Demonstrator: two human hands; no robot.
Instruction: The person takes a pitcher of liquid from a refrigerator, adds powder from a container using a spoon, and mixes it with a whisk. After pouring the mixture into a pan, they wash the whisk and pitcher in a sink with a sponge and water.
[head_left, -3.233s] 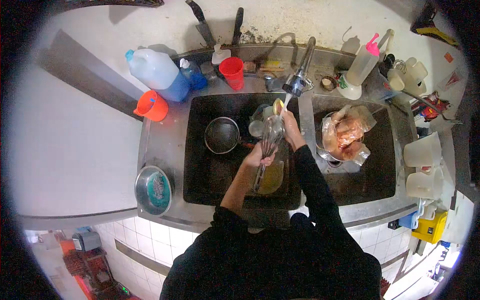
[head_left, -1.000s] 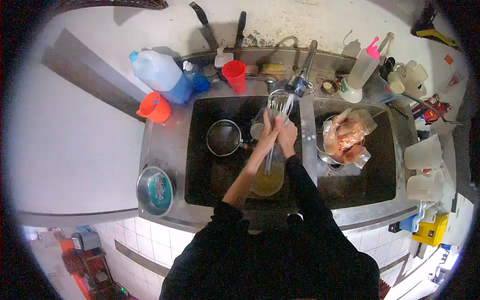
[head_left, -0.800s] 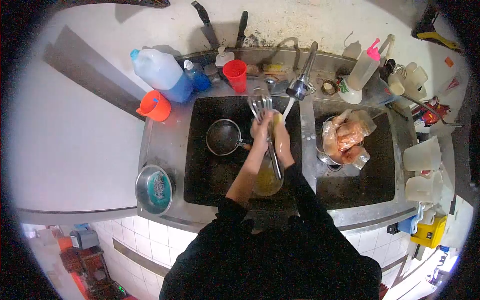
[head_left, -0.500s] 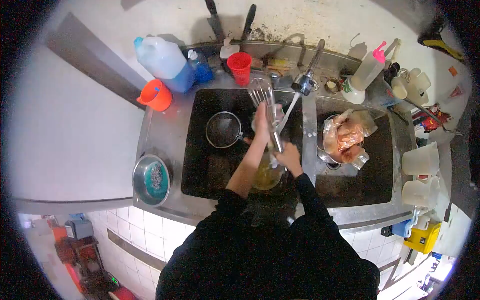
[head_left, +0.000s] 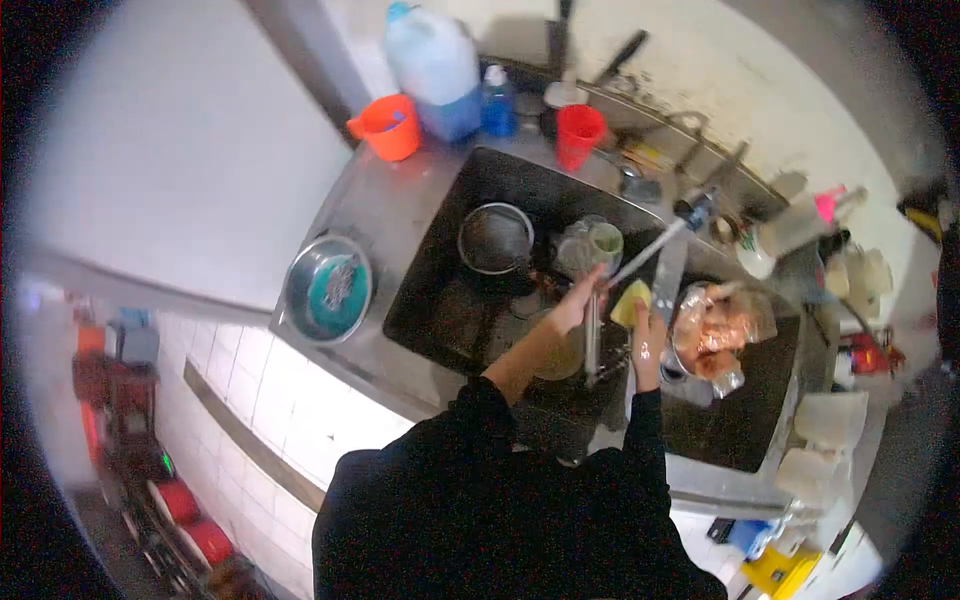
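In the left basin of the sink (head_left: 440, 345), my left hand (head_left: 577, 303) is closed around the upper end of a metal whisk (head_left: 593, 335). The whisk points downward, its lower end blurred. My right hand (head_left: 646, 340) grips a yellow sponge (head_left: 630, 303) just right of the whisk, apart from it. Water runs from the faucet (head_left: 697, 207) down toward my left hand. Behind that hand stand clear cups or jars (head_left: 590, 245). A round strainer (head_left: 496, 238) lies to the left, and a yellowish round container (head_left: 560, 357) sits partly hidden under my left forearm.
A metal bowl (head_left: 329, 290) with teal liquid and a scrubber stands on the left ledge. Plastic-wrapped orange-pink food (head_left: 722, 325) fills a container in the right basin. Along the back are an orange mug (head_left: 388, 128), a blue-liquid jug (head_left: 435, 75) and a red cup (head_left: 578, 137).
The whisk has turned from wires up to pointing down. My right hand has left its handle and moved right with the sponge now showing. The camera view has rotated.
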